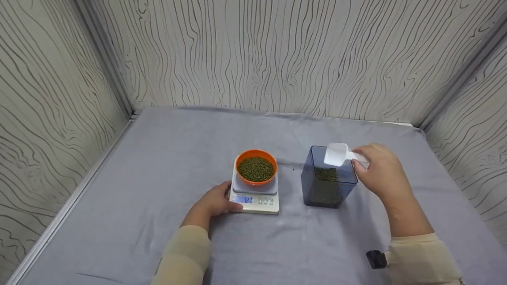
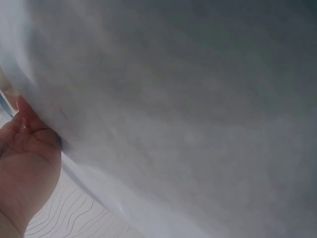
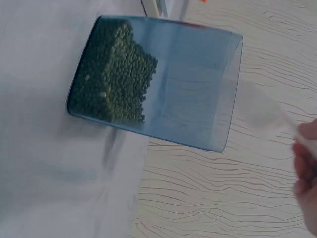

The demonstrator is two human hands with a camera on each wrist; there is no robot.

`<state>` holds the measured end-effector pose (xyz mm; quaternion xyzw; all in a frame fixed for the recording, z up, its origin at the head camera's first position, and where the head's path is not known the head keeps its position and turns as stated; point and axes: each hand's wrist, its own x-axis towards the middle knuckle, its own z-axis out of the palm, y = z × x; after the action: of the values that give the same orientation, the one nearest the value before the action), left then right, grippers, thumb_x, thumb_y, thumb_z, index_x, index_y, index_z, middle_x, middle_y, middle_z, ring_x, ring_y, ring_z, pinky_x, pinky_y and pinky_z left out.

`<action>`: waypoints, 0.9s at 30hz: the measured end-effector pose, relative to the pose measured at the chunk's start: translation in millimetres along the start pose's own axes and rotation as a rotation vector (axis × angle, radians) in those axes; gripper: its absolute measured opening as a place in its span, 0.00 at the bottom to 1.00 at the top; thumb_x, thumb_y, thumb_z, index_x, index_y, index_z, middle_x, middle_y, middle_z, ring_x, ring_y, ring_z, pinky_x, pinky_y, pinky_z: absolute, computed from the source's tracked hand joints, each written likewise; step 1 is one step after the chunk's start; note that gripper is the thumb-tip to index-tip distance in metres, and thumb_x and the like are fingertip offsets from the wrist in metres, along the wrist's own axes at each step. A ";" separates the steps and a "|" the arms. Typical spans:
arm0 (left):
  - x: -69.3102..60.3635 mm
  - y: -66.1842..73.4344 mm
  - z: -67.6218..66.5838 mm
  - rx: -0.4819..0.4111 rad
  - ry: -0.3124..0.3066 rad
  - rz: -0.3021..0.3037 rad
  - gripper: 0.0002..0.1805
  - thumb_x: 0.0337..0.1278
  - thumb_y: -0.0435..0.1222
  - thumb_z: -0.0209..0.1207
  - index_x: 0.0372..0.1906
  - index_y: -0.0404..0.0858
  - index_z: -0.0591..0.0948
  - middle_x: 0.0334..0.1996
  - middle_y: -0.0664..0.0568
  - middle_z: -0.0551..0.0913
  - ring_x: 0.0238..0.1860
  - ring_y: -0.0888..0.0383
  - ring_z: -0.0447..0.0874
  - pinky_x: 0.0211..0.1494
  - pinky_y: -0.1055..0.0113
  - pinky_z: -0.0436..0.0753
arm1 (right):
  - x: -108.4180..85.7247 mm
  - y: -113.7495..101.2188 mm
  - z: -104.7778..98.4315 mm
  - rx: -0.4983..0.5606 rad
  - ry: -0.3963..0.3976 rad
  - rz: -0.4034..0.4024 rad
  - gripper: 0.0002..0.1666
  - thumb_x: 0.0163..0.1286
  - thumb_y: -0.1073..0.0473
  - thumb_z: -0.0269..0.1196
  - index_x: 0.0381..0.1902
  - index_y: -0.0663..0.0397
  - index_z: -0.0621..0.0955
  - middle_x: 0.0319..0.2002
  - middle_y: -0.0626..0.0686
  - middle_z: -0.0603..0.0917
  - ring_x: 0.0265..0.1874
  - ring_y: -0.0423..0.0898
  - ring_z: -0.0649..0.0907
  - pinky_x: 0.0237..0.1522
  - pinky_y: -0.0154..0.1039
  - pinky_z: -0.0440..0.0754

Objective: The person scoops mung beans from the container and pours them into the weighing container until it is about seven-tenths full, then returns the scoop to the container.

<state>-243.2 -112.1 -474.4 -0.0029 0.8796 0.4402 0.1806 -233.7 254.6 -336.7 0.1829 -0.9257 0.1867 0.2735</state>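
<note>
My right hand (image 1: pixel 378 170) pinches the handle of a white scoop (image 1: pixel 336 154), held over the open top of a tall, clear blue container (image 1: pixel 346 190). Green beans (image 3: pixel 111 79), probably mung beans, partly fill that container; in the right wrist view the scoop is blurred. To the left, an orange bowl (image 1: pixel 256 183) heaped with the same beans sits on a white kitchen scale (image 1: pixel 257 206). The scale's lit display appears to read 72 point something. My left hand (image 1: pixel 216 200) holds the scale's front left corner, thumb at the front and fingers along the side.
A grey cloth (image 1: pixel 158 166) with wrinkles covers the table. Wood-grain patterned panels (image 1: pixel 253 55) stand at the back and both sides. A small black object (image 1: pixel 376 259) is attached at the right sleeve. A tiny dark speck lies between scale and container.
</note>
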 end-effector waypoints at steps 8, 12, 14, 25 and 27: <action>0.0 -2.0 -1.2 -0.017 0.000 0.005 0.52 0.34 0.45 0.72 0.68 0.38 0.59 0.64 0.43 0.65 0.63 0.48 0.60 0.67 0.52 0.56 | -5.4 0.8 20.2 -0.044 -0.333 0.112 0.11 0.58 0.67 0.60 0.39 0.67 0.78 0.39 0.66 0.81 0.42 0.63 0.77 0.45 0.57 0.72; 0.3 -1.9 -0.2 -0.016 -0.002 0.011 0.51 0.33 0.45 0.72 0.68 0.38 0.60 0.63 0.43 0.66 0.64 0.47 0.60 0.67 0.52 0.55 | -8.3 2.9 31.8 -0.047 -0.311 0.094 0.08 0.56 0.68 0.61 0.35 0.67 0.78 0.34 0.64 0.82 0.37 0.62 0.77 0.43 0.56 0.72; 0.2 -1.6 0.3 -0.021 -0.005 0.003 0.51 0.33 0.45 0.72 0.68 0.38 0.60 0.64 0.43 0.65 0.65 0.47 0.59 0.67 0.51 0.54 | -9.7 4.0 36.3 -0.058 -0.310 0.081 0.07 0.56 0.68 0.61 0.33 0.67 0.79 0.32 0.63 0.82 0.36 0.62 0.77 0.42 0.55 0.72; 0.0 -1.2 2.2 -0.036 -0.017 -0.009 0.52 0.32 0.44 0.72 0.68 0.39 0.60 0.65 0.42 0.64 0.65 0.45 0.57 0.68 0.50 0.53 | -20.3 4.6 48.5 -0.142 -0.456 0.164 0.19 0.69 0.49 0.50 0.38 0.57 0.81 0.37 0.58 0.78 0.42 0.59 0.72 0.39 0.57 0.67; 0.3 -1.6 2.4 -0.029 -0.021 -0.009 0.52 0.32 0.44 0.72 0.68 0.39 0.60 0.64 0.42 0.64 0.64 0.46 0.59 0.67 0.50 0.54 | -21.1 5.6 48.8 -0.146 -0.449 0.170 0.22 0.69 0.45 0.50 0.40 0.57 0.80 0.40 0.59 0.78 0.45 0.59 0.71 0.42 0.58 0.67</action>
<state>-242.4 -111.2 -477.0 -0.0051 0.8711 0.4520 0.1919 -241.0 242.6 -388.3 0.1210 -0.9864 0.0962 0.0566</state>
